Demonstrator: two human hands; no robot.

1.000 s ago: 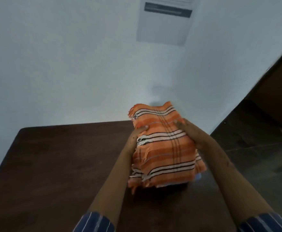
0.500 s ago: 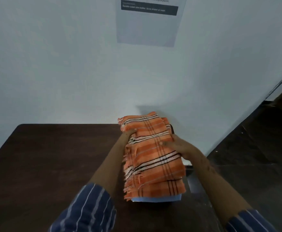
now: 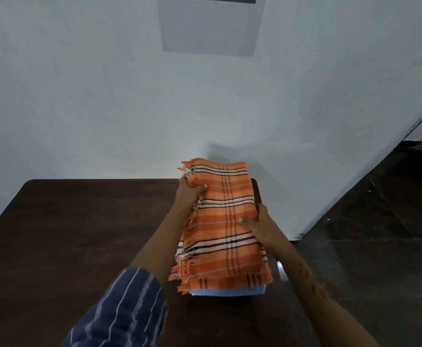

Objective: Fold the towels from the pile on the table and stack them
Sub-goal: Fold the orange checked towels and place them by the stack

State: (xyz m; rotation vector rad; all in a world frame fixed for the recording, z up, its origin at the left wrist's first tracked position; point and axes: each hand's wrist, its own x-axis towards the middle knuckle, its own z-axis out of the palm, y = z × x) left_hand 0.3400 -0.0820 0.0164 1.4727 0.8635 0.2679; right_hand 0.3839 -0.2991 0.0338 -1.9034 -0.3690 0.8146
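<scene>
Here, towels [image 3: 223, 229] between both hands.

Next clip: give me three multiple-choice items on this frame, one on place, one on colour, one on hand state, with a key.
1. The towel stack sits on the table at its
A. right end
B. left end
C. middle

2. The layer under the orange towels is
A. green
B. light blue
C. red

3. The left hand
A. hangs idle
B. lies flat on the table
C. grips the stack's far left corner

Key: 1 A, the stack lies by the right edge. 2 B, a blue edge shows below. 3 C, its thumb curls over the fringe; the right hand holds the stack's right side.
</scene>
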